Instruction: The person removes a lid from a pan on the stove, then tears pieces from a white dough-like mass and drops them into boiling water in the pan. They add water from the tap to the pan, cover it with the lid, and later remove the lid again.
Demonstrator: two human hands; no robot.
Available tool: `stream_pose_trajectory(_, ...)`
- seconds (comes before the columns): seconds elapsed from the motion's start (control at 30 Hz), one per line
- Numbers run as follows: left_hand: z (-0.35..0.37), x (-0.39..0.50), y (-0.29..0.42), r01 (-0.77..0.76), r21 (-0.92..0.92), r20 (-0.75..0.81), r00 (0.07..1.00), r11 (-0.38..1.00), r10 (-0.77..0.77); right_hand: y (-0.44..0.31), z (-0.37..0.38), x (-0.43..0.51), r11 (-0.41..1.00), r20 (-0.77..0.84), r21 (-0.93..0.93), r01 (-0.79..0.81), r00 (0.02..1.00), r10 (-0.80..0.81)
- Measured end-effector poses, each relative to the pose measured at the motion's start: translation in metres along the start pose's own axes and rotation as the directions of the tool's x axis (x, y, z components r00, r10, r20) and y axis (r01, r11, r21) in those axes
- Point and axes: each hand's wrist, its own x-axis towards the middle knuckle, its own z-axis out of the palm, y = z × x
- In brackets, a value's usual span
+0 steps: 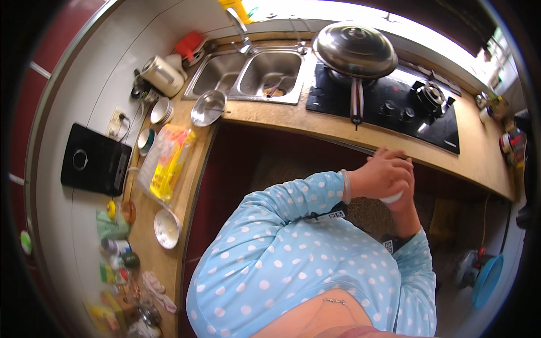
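Observation:
My left hand (pixel 382 174), with a pale bangle at its wrist, is folded over my right hand (pixel 406 198) in front of the counter edge. Between the two palms shows a small smooth white object (pixel 392 197); fingers hide most of it, so its kind is unclear. Just beyond my hands is a black glass gas hob (pixel 380 116). A wok with a steel lid (pixel 357 48) sits on its left burner, the handle (pixel 356 101) pointing towards me.
Left of the hob is a double steel sink (pixel 219 76), with a metal bowl (pixel 208 108) at its front corner. An electric kettle (pixel 162 76), a yellow plastic food packet (pixel 169 169), a white bowl (pixel 166 229) and several jars line the left counter. A blue basin (pixel 489 281) is low at right.

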Motion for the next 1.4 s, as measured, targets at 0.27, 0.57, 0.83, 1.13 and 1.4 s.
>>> stream_pose_trajectory(0.27,0.028,0.019,-0.001,-0.233,0.283,0.165,0.967,0.930,0.192,-0.016,-0.015,-0.023,0.576,0.354,-0.560,0.595,0.801,-0.483)
stream_pose_trajectory(0.57,0.023,0.078,0.017,-0.053,-0.177,0.284,0.953,0.983,0.102,-0.069,0.002,-0.046,0.969,0.088,0.232,0.080,0.991,-0.103)
stream_pose_trajectory(0.83,0.086,0.076,0.026,-0.422,0.434,0.468,0.861,0.796,0.202,-0.054,-0.068,-0.051,0.898,0.026,0.358,0.255,0.959,-0.283)
stream_pose_trajectory(1.13,0.098,0.117,0.019,0.091,-0.550,0.220,0.975,0.830,0.039,-0.096,-0.034,-0.112,0.963,-0.172,0.023,0.269,0.950,-0.262)
stream_pose_trajectory(1.4,0.153,0.104,0.044,-0.428,0.173,0.484,0.821,0.887,0.302,-0.078,-0.068,-0.134,0.835,-0.481,0.285,0.471,0.823,-0.301)
